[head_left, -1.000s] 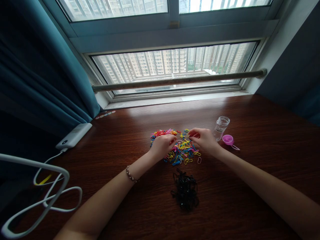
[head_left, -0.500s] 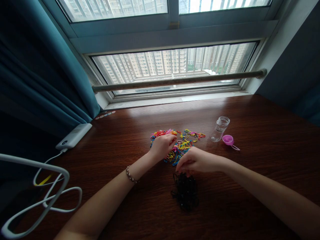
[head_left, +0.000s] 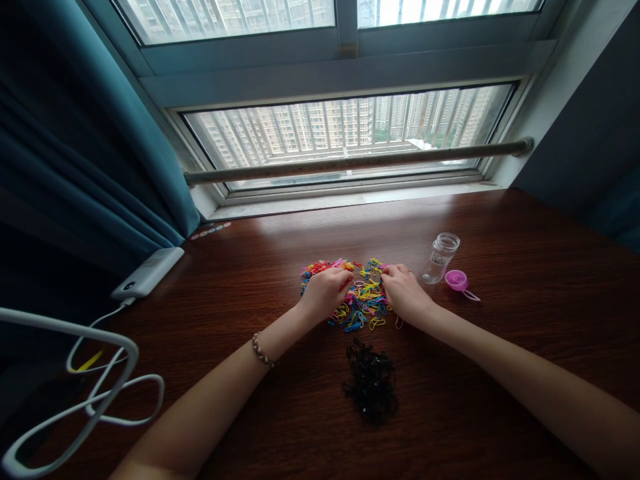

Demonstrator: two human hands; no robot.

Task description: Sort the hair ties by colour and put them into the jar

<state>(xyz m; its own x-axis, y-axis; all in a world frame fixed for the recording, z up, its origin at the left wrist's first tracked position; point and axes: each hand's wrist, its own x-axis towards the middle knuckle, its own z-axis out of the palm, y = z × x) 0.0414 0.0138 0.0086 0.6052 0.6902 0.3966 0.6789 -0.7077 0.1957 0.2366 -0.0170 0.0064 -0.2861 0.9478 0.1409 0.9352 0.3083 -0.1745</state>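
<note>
A spread of small colourful rubber bands (head_left: 367, 293) lies on the brown wooden table. My left hand (head_left: 326, 292) rests over the left part of these bands, its fingers curled closed; whatever is in them is hidden. At the right edge of the spread, my right hand (head_left: 407, 293) has its fingers drawn together among the bands, and I cannot make out what they hold. One loose band shows just below that hand. Nearer to me sits a separate heap of black rubber bands (head_left: 371, 383), touched by neither hand.
A clear open bottle (head_left: 440, 259) stands right of the bands, with a pink cap (head_left: 456, 281) and its loop beside it. On the left are a white power bank (head_left: 147, 272) and a coiled white cable (head_left: 125, 420). A window with a metal rail (head_left: 350, 163) is behind.
My right hand has moved from above the black heap, up and to the right, onto the edge of the colourful bands. My left hand has stayed in place.
</note>
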